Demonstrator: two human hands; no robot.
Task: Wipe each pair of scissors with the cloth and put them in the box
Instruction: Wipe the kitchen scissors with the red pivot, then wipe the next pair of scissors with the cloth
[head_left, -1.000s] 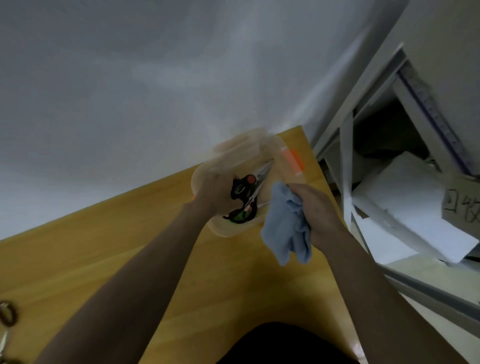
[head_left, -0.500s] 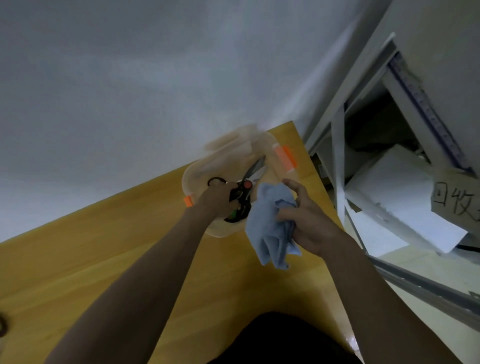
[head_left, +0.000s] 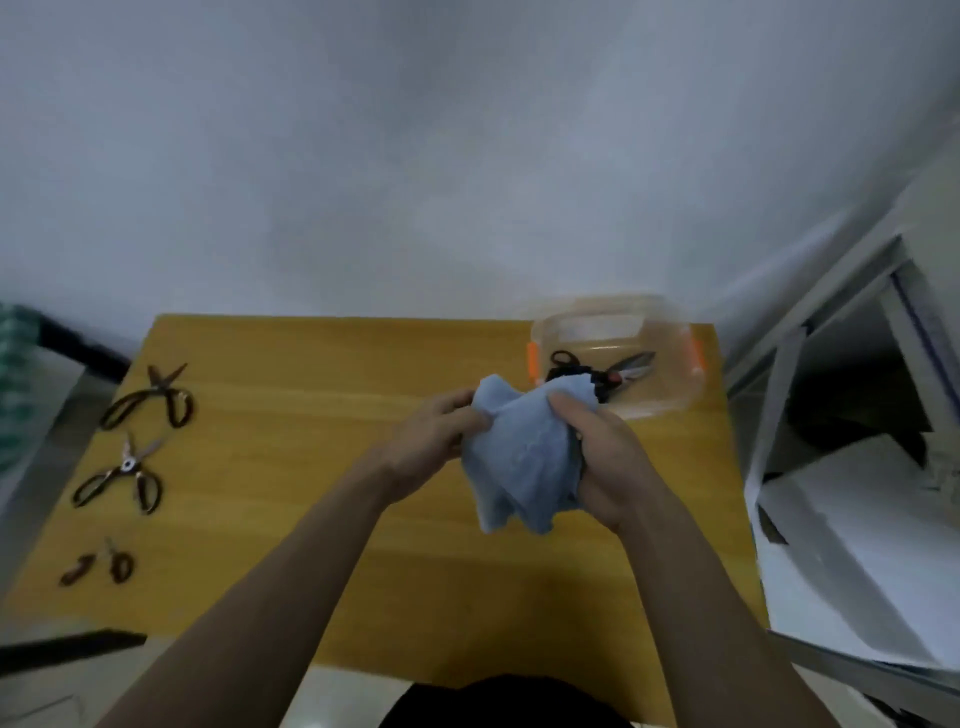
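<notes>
Both hands hold a light blue cloth (head_left: 524, 457) over the middle of the wooden table (head_left: 322, 395). My left hand (head_left: 434, 441) pinches its left edge. My right hand (head_left: 605, 457) grips its right side. Behind the cloth, at the table's far right corner, stands a clear plastic box (head_left: 670, 343) with orange clips. Black-handled scissors (head_left: 621, 371) lie inside it, partly hidden by the cloth. Three more pairs lie along the table's left edge: a large dark pair (head_left: 156, 400), a middle pair (head_left: 124, 475) and a small pair (head_left: 106, 566).
A grey wall rises behind the table. A grey metal shelf (head_left: 810, 364) with white sheets (head_left: 852, 545) stands close on the right. A dark bar (head_left: 67, 647) lies at the lower left, beside the table's near edge.
My left hand has let go of the black-handled scissors, left in the box, and come back to take the cloth. The view has swung left, showing the other scissors.
</notes>
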